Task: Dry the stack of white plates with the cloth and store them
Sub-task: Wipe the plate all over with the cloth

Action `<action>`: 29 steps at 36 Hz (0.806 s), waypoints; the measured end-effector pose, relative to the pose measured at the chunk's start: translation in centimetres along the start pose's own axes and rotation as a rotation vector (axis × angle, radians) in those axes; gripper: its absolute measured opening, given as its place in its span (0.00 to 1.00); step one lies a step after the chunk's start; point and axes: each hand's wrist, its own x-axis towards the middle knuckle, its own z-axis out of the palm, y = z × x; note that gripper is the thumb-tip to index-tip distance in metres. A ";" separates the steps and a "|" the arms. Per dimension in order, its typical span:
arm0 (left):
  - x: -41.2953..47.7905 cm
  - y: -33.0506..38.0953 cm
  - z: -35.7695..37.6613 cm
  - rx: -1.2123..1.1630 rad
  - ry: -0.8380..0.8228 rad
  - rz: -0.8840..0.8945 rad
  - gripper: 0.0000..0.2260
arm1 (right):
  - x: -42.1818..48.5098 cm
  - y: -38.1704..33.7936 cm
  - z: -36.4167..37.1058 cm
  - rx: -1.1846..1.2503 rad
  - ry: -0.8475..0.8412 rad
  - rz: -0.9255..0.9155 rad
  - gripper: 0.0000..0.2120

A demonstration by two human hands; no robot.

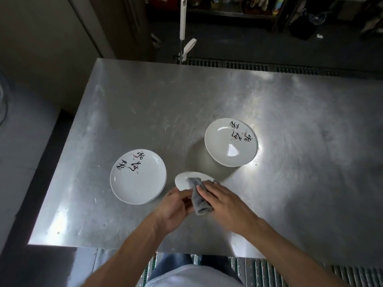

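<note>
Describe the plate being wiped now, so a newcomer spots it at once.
On the steel table, look to the near edge, where the person's hands meet. The plate is tilted between them: the left hand grips its rim, the right hand holds a grey cloth against it. Unlike the flat left plates and right plates, it shows no black calligraphy.

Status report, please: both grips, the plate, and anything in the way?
Left grip holds tilted plate. Right grip holds grey cloth against it. Left stack and right plates sit on table, nothing blocking.
</note>
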 end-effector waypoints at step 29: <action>4.2 3.1 5.0 0.550 0.369 0.359 0.09 | 0.7 7.8 -7.5 1.014 0.547 1.152 0.09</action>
